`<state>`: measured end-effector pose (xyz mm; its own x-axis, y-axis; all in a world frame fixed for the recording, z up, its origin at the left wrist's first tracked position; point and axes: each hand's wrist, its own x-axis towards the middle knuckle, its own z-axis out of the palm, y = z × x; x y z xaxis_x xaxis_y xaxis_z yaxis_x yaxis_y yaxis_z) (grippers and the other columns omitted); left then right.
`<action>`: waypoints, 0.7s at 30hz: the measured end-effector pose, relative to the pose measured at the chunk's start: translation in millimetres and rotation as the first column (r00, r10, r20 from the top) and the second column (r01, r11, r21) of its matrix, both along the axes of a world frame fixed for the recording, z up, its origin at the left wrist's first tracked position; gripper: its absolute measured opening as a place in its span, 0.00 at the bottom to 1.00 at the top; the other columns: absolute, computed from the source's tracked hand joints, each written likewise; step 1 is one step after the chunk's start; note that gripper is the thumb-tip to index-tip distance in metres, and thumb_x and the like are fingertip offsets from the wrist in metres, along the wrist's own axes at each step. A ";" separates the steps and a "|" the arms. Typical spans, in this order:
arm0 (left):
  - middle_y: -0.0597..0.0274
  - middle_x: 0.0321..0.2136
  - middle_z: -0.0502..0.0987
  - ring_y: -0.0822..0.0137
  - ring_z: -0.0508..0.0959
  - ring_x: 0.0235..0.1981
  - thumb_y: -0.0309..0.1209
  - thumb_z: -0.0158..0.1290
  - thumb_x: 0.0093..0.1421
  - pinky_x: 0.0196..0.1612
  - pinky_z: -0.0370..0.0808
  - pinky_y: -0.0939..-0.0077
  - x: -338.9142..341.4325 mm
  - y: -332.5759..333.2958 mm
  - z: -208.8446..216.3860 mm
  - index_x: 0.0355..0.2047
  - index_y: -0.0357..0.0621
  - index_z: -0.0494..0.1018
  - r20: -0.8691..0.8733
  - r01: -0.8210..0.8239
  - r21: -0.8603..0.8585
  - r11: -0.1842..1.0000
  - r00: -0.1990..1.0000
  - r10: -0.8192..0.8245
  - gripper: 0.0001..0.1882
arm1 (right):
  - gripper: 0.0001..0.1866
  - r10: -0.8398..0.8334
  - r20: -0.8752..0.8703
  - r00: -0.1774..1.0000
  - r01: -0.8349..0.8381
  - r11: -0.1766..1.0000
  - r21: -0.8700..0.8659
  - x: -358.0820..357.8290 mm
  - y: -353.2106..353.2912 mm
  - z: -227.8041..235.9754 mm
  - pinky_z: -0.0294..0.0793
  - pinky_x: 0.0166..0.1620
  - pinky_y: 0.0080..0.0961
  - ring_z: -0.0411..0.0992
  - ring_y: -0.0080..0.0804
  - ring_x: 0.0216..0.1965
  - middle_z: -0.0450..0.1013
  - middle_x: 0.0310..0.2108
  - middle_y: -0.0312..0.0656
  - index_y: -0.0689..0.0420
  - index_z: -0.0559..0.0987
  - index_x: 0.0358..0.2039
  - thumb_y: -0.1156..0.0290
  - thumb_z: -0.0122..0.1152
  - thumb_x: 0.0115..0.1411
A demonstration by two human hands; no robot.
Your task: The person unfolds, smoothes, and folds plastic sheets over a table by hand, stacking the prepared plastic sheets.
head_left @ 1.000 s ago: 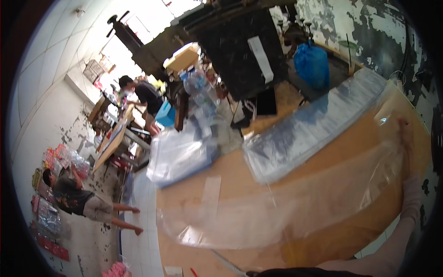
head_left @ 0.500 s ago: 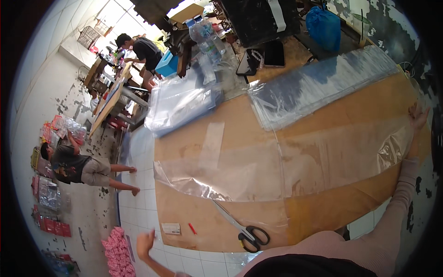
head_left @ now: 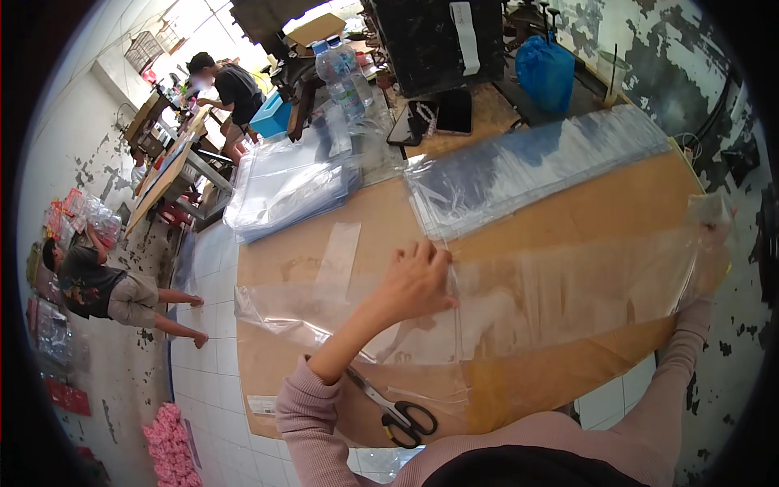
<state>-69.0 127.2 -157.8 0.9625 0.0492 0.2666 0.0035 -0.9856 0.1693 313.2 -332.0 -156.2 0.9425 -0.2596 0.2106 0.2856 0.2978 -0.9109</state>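
A long clear plastic sheet (head_left: 552, 300) lies across the brown tabletop (head_left: 552, 398), creased near its middle. My left hand (head_left: 418, 280) rests on it beside that crease, fingers bent and thumb apart, with nothing held. At the right end, my right hand (head_left: 714, 233) shows blurrily through the film, its fingers closed around the raised end of the sheet. Scissors (head_left: 398, 414) with black handles lie near the front edge, their blades partly under my left sleeve. A pale strip (head_left: 337, 264) shows left of my left hand.
Folded clear plastic sheets (head_left: 544, 166) lie along the back, with another plastic stack (head_left: 292, 195) at back left. Behind them are water bottles (head_left: 337, 81), phones (head_left: 453, 111) and a blue bag (head_left: 545, 73). Two people (head_left: 231, 89) (head_left: 93, 284) are at the left.
My left hand has come from beside the table's left front corner onto the middle of the sheet. The view has shifted, and film now covers my right hand more.
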 end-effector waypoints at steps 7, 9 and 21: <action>0.52 0.29 0.66 0.53 0.68 0.31 0.43 0.55 0.45 0.35 0.62 0.64 7.3 11.0 -28.3 0.33 0.42 0.63 -0.138 -0.005 -0.319 0.948 0.990 -0.041 0.22 | 0.19 -0.001 0.558 0.830 0.532 0.306 -0.790 120.5 -120.1 -24.7 0.57 0.26 0.21 0.58 0.28 0.18 0.61 0.16 0.37 0.59 0.67 0.27 0.53 0.41 0.58; 0.53 0.27 0.66 0.52 0.68 0.30 0.44 0.54 0.46 0.34 0.63 0.65 4.2 12.0 -28.8 0.33 0.41 0.63 -0.083 -0.004 -0.347 0.938 0.996 -0.026 0.22 | 0.18 0.020 0.532 0.847 0.508 0.266 -0.819 137.4 -85.6 19.7 0.60 0.29 0.24 0.61 0.30 0.22 0.63 0.20 0.40 0.60 0.67 0.29 0.54 0.43 0.57; 0.57 0.20 0.71 0.56 0.72 0.25 0.33 0.50 0.35 0.25 0.67 0.63 15.5 -2.0 -55.5 0.20 0.44 0.67 0.091 -0.159 -0.403 0.901 0.973 0.213 0.10 | 0.16 0.887 0.271 0.373 0.236 0.192 -0.953 -68.2 411.7 -3.8 0.58 0.43 0.35 0.62 0.46 0.36 0.64 0.33 0.50 0.60 0.68 0.36 0.59 0.40 0.59</action>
